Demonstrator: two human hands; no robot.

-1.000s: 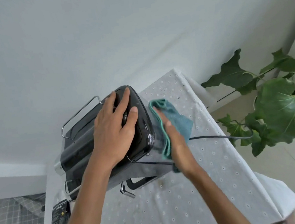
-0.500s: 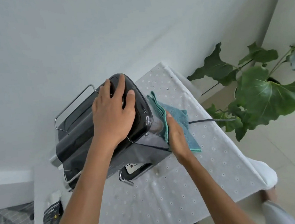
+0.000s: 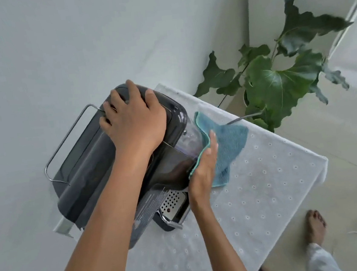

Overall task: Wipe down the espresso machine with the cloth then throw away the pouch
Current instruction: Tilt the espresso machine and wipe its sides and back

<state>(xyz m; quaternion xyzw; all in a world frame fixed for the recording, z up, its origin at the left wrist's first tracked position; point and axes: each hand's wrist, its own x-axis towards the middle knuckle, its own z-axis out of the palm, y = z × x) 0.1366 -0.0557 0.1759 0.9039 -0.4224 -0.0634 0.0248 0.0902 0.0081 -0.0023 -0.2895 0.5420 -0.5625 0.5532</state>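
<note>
White cloth-covered table (image 3: 268, 192) against a pale wall carries the espresso machine (image 3: 101, 166). Left hand (image 3: 133, 118) lies flat and open on its top, probably steadying it, while right hand (image 3: 205, 165) presses the teal cloth (image 3: 229, 143) against its side. No pouch shows.

One espresso machine (image 3: 100, 157), centre. One cloth (image 3: 229, 143), 3 o'clock of machine. Two hands: left (image 3: 134, 122) on machine top, right (image 3: 203, 170) on cloth. One desk (image 3: 268, 192), one white dotted cover. One potted plant (image 3: 278, 83), 2 o'clock. One bare foot (image 3: 314, 226), 4 o'clock. One cable (image 3: 244, 117), 2 o'clock.
</note>
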